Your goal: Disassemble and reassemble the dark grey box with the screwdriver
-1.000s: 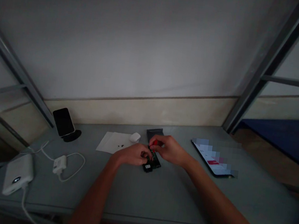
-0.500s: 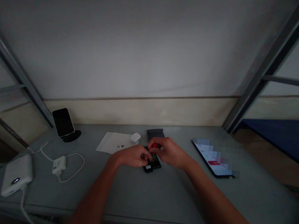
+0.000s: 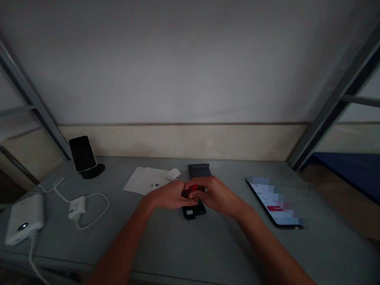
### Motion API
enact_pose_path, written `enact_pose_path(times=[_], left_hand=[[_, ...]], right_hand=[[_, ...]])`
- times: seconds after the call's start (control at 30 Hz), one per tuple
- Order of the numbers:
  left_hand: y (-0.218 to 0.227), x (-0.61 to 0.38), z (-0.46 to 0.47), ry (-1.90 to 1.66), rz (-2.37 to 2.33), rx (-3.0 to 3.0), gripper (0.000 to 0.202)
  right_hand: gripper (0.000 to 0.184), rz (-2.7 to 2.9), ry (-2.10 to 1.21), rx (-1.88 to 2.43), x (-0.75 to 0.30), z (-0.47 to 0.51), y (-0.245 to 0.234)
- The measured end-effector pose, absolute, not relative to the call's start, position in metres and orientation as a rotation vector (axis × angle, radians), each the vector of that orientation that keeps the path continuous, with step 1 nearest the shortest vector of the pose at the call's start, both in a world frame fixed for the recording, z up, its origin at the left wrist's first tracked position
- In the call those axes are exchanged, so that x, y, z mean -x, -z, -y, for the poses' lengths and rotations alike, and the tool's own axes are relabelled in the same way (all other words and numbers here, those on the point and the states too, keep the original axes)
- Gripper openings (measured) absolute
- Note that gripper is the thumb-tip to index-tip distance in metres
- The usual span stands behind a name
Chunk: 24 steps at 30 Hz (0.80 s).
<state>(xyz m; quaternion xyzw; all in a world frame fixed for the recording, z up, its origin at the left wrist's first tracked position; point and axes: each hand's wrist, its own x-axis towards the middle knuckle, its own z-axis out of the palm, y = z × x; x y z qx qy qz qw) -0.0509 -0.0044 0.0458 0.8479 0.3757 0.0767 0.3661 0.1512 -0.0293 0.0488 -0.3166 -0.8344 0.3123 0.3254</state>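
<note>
Both my hands meet over a small dark circuit board point(image 3: 193, 212) lying on the grey table point(image 3: 198, 253). My right hand point(image 3: 216, 194) is closed round a small red-handled tool point(image 3: 194, 188), held over the board. My left hand point(image 3: 167, 195) has its fingers curled and pinched at the tool's tip by the board's upper end; what they hold is hidden. A dark ribbed part point(image 3: 199, 169) lies just behind the hands.
A white sheet of paper point(image 3: 145, 180) with tiny dark bits and a white earbud case point(image 3: 173, 174) lie at left. A phone on a stand point(image 3: 82, 153), a white charger with cable point(image 3: 77, 206), a white power bank point(image 3: 25, 219) and a lit phone point(image 3: 275, 202) are also here.
My hands have drawn closer together and lifted slightly off the board, the red tool now lying more level. The view has shifted a little to the right.
</note>
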Motion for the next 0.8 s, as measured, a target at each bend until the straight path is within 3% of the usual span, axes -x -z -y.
enact_pose_path(times=[0.33, 0.5, 0.7, 0.8], left_hand=[[-0.035, 0.048, -0.001, -0.291, -0.917, -2.012, 0.030], [-0.036, 0.048, -0.003, -0.289, -0.909, -2.090, 0.032], [-0.031, 0.049, -0.008, -0.344, -0.890, -2.015, 0.021], [-0.031, 0.050, -0.010, -0.319, -0.872, -2.008, 0.022]], right_hand=[[0.026, 2.167, -0.785, 0.796, -0.156, 0.030, -0.054], [0.011, 2.144, -0.710, 0.882, -0.155, 0.027, -0.047], [0.021, 2.084, -0.737, 0.795, -0.152, 0.029, -0.050], [0.015, 2.027, -0.802, 0.824, -0.152, 0.026, -0.047]])
